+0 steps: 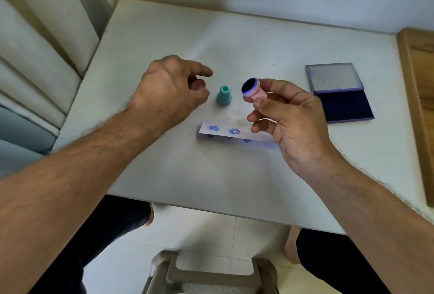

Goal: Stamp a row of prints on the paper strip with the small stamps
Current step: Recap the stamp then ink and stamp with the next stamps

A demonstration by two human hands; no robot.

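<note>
A white bench (164, 35) fills the view, seen from above, with a person's two bare forearms reaching in from the bottom corners.

On the left, the left hand (169, 89) hovers above the bench, palm down, its fingers loosely curled and apart, holding nothing. Just to its right, one teal stamp (224, 96) stands upright on the bench with its handle pointing up, close to the left fingertips but not touching them.

Right of that, the right hand (291, 124) is raised above the bench and pinches one pink stamp (253, 89) between thumb and fingers. That stamp is tilted so its round face, dark with blue ink, is turned up and to the left. There are two stamps in all.

Below the stamps, one white paper strip (225, 130) lies flat on the bench, running left to right. Two round blue prints show along its upper edge, and parts of more blue prints show along its lower edge. The strip's right end is hidden behind the right hand.

Further right, well apart from the strip, one ink pad case (340, 93) lies open on the bench: its lid folded back on the far side, and the near tray holding a dark blue pad.

At the far right edge, a wooden panel (420, 82) borders the bench.
</note>
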